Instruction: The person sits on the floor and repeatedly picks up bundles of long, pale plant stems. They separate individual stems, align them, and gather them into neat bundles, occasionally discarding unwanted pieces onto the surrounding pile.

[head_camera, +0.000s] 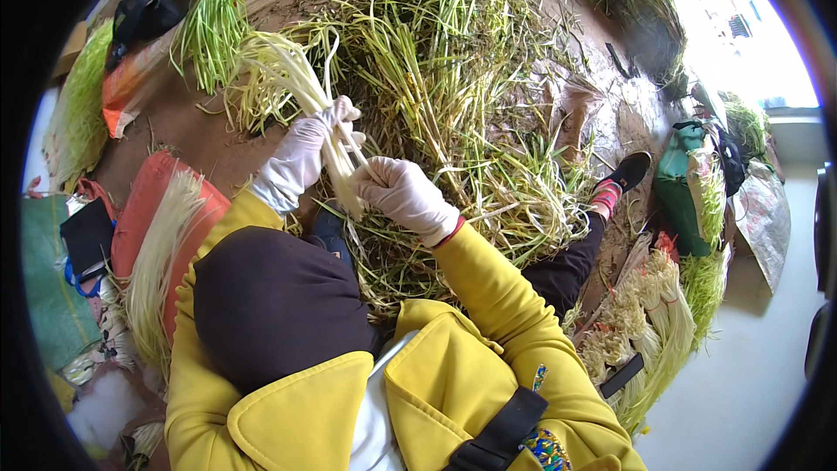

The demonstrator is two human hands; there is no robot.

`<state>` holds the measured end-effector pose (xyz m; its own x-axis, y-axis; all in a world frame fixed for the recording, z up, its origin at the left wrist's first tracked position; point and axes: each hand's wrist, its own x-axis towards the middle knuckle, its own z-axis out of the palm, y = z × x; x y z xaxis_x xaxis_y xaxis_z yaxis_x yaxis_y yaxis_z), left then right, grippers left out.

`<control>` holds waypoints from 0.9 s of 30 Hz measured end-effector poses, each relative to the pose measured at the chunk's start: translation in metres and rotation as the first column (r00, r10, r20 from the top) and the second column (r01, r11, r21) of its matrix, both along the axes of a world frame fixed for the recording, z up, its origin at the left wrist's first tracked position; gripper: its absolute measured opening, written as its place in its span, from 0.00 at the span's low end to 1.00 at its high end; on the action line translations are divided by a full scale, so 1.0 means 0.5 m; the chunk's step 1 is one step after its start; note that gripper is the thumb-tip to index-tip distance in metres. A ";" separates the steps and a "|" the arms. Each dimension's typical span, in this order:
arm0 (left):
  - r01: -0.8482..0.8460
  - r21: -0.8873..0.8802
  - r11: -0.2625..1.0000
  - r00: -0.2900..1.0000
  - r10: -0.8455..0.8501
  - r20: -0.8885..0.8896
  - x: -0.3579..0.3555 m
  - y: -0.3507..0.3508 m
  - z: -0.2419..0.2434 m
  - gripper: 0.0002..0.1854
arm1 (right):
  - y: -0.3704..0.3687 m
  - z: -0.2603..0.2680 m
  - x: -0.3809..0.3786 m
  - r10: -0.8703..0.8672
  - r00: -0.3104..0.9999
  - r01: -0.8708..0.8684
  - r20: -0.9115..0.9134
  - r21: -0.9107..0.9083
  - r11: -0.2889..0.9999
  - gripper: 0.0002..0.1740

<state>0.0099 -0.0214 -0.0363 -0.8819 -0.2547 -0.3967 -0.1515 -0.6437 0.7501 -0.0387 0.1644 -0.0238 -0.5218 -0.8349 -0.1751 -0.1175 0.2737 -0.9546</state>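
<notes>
My left hand (314,137), in a whitish glove, is closed around a small bunch of pale leafy stalks (297,75). The stalks' yellowish leaves hang away beyond the hand, and their pale lower ends point back towards my body. Just right of it, my right hand (392,186), also gloved, pinches a thin pale strand or stalk at the bunch's lower part. What lies inside its curled fingers is hidden. Below and beyond both hands a big heap of loose green and yellow leaves (451,78) covers the ground.
Pale stalks (160,261) lie on a red sack (140,216) at the left. Tied pale bundles (654,314) with a dark flat object (621,375) on them are at the right. Green leaves (212,26) and a black plastic bag (150,13) lie upper left. My outstretched leg (569,268) borders the heap.
</notes>
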 end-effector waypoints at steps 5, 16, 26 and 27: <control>-0.147 0.091 0.985 0.967 0.162 -0.197 0.021 -0.089 0.022 0.13 | 0.020 -0.090 -0.138 -0.313 0.909 0.365 -0.275 0.161 0.917 0.08; -0.066 0.356 0.932 0.987 0.112 -0.112 0.036 -0.077 -0.006 0.11 | 0.074 0.020 -0.246 -0.424 0.900 0.418 0.100 0.070 0.906 0.11; 0.162 0.421 0.893 0.944 -0.017 -0.328 0.025 -0.064 -0.008 0.08 | 0.210 0.068 -0.143 -0.127 0.836 0.344 0.533 -0.330 0.879 0.37; 0.217 0.472 0.855 0.932 -0.037 -0.361 0.021 -0.056 -0.006 0.09 | 0.210 0.059 -0.128 -0.204 0.849 0.319 0.488 -0.165 0.933 0.28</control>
